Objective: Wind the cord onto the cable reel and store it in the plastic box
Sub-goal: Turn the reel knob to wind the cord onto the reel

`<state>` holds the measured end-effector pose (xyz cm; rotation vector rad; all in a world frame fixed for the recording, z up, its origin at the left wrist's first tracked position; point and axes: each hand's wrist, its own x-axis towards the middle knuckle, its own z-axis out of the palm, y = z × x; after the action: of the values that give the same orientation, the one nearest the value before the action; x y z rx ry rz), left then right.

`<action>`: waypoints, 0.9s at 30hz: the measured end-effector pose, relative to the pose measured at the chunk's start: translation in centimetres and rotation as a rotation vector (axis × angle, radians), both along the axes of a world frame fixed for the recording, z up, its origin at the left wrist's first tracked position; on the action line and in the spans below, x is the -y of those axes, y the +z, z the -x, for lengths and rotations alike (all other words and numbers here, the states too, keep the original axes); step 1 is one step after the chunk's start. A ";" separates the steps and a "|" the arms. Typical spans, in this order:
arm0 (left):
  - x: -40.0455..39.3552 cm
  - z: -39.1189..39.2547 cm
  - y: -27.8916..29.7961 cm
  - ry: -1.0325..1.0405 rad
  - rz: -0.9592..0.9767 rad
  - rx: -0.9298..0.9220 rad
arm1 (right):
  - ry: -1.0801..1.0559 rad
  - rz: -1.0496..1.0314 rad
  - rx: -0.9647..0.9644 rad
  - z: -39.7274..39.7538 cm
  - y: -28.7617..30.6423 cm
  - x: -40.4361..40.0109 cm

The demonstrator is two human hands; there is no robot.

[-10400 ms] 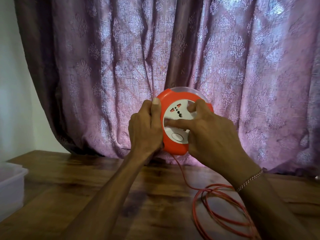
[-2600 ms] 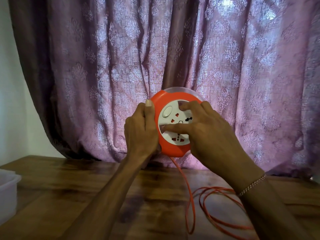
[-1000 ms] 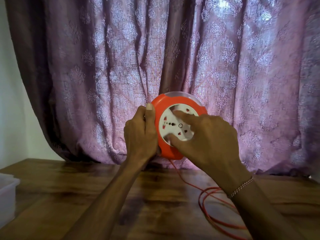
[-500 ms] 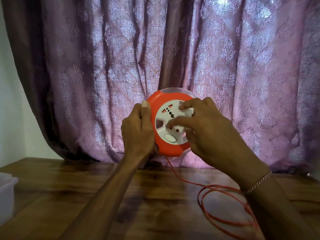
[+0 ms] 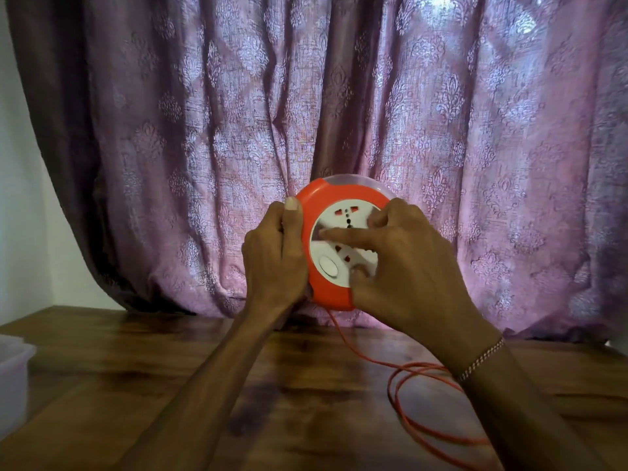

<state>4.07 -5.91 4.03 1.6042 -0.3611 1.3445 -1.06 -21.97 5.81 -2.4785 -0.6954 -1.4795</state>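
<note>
A round orange cable reel (image 5: 334,198) with a white socket face is held upright above the wooden table (image 5: 142,379). My left hand (image 5: 273,260) grips its left rim, thumb on the front edge. My right hand (image 5: 404,266) lies over the white face, index finger stretched across it and the other fingers pressed on the disc. An orange cord (image 5: 401,399) hangs from the reel's underside and lies in loose loops on the table at the right, partly hidden behind my right forearm. The corner of the translucent plastic box (image 5: 12,375) shows at the far left.
A purple patterned curtain (image 5: 306,113) hangs right behind the reel and reaches down to the table's back edge. A pale wall (image 5: 20,215) shows at the left. A bracelet (image 5: 481,360) sits on my right wrist.
The white socket face has turned under my right hand's fingers, the round button moving from upper left to lower left. The cord loops on the table have shrunk and shifted. My left hand kept its grip.
</note>
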 end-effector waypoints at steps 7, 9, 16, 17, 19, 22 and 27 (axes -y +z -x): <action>-0.2 0.0 0.3 0.017 0.015 0.021 | 0.003 -0.242 0.024 -0.6 0.1 -0.4; -0.1 -0.1 0.2 0.010 0.023 0.018 | -0.051 -0.203 0.068 -0.5 0.2 -0.4; -0.1 -0.1 0.2 0.004 0.034 0.021 | 0.155 -0.077 0.004 -0.1 0.7 0.3; -0.1 0.0 0.2 0.006 0.029 0.023 | 0.162 -0.041 -0.064 0.0 0.8 0.4; 0.0 0.0 0.1 0.000 0.020 0.018 | 0.122 0.058 -0.189 0.3 0.9 0.4; 0.2 -0.1 0.0 -0.018 0.014 0.011 | 0.024 0.154 -0.232 0.9 1.0 0.1; 0.1 -0.1 0.0 -0.014 0.009 0.016 | -0.039 0.164 -0.091 0.1 0.6 0.3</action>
<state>4.18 -5.99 4.01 1.5816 -0.3752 1.3471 -1.20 -22.26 6.45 -2.6766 -0.7847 -1.3632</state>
